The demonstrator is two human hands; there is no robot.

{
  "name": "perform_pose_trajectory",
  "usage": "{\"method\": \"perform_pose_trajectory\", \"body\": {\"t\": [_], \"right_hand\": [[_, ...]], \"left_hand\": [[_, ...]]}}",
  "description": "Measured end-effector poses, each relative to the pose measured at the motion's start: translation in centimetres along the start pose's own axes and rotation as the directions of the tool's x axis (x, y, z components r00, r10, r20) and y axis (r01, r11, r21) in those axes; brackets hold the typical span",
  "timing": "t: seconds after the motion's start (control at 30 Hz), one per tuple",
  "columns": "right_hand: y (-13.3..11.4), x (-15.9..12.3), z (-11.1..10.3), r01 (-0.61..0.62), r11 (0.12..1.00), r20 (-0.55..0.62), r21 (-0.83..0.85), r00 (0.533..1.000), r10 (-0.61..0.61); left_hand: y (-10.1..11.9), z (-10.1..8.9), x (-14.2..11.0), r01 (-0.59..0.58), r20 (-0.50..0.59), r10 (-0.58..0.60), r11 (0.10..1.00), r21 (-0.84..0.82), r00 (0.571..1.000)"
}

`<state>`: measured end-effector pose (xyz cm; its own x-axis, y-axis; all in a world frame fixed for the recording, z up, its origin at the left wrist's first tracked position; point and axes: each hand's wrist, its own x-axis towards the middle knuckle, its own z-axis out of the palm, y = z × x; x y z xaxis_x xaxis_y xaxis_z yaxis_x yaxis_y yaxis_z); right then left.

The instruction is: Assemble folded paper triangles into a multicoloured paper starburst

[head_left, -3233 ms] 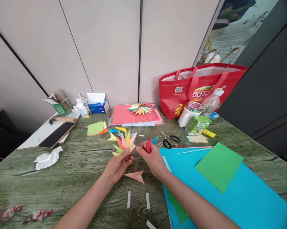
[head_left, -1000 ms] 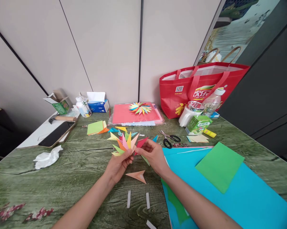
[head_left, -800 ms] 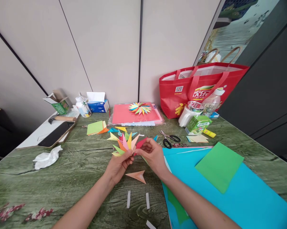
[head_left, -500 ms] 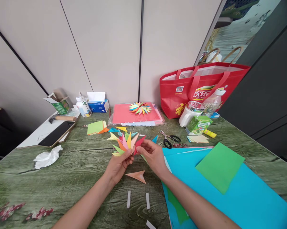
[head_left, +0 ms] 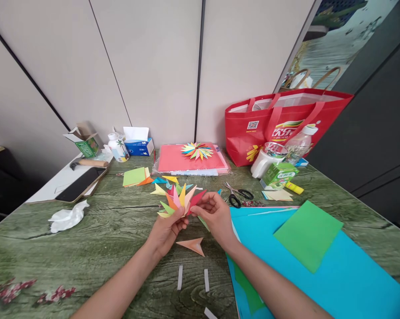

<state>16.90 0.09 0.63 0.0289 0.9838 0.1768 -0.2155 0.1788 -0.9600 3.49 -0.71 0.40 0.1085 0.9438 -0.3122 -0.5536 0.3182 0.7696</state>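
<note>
The paper fan (head_left: pixel 176 200) is up in the air over the middle of the worktop (head_left: pixel 120 257), and both hands are on it. It is made of folded points in many colours, like yellow, green, orange, pink and peach. The left hand (head_left: pixel 166 231) pinches it at the bottom, with the thumb in front. The right hand (head_left: pixel 217 218) has a red point (head_left: pixel 196 200) between its thumb and finger, at the right end of the fan. The fingers hide where the two meet, so I can't tell if the red point is joined on.

A lot of points look done, but they only go part of the way round. The gap is on the side near the person. Just below the hands, a peach point (head_left: pixel 191 246) lies folded and loose. Behind the fan there are more loose ones: a blue point (head_left: pixel 159 180), a yellow point (head_left: pixel 170 179) and an orange point (head_left: pixel 146 180). White strips (head_left: pixel 180 278) lie nearest the person.

The green square (head_left: pixel 308 235), on the big blue sheet (head_left: pixel 263 252), is flat and not folded. At the back, a paper ring (head_left: pixel 197 155) sits on the red paper pack (head_left: pixel 170 159). That one goes all the way round, so it looks finished.
</note>
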Motion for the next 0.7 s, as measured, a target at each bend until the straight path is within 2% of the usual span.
{"method": "perform_pose_trajectory", "body": {"t": [0.1, 0.23, 0.3, 0.43, 0.57, 0.7], "right_hand": [[0.09, -0.22, -0.06, 0.096, 0.990, 0.044, -0.101, 0.995, -0.092], [0.22, -0.31, -0.28, 0.290, 0.935, 0.170, -0.206, 0.951, -0.257], [0.36, -0.29, -0.36, 0.338, 0.906, 0.180, -0.254, 0.937, -0.298], [0.63, -0.37, -0.30, 0.370, 0.871, 0.125, -0.323, 0.929, -0.349], [0.71, -0.56, -0.16, 0.331, 0.872, 0.050, -0.360, 0.941, -0.336], [0.76, -0.76, -0.06, 0.335, 0.851, 0.031, -0.404, 0.935, -0.353]], "left_hand": [[0.07, -0.20, 0.09, 0.050, 0.004, -0.050, 0.998, -0.036, 0.999], [0.24, -0.32, 0.28, 0.062, -0.004, -0.063, 0.993, -0.105, 0.998], [0.28, -0.29, 0.31, 0.063, -0.010, -0.065, 0.991, -0.119, 0.998], [0.22, -0.19, 0.20, 0.058, -0.010, -0.059, 0.991, -0.125, 0.998], [0.11, -0.08, 0.10, 0.041, -0.021, -0.044, 0.992, -0.123, 0.999], [0.08, 0.05, 0.06, 0.030, -0.037, -0.034, 0.993, -0.114, 0.999]]}}
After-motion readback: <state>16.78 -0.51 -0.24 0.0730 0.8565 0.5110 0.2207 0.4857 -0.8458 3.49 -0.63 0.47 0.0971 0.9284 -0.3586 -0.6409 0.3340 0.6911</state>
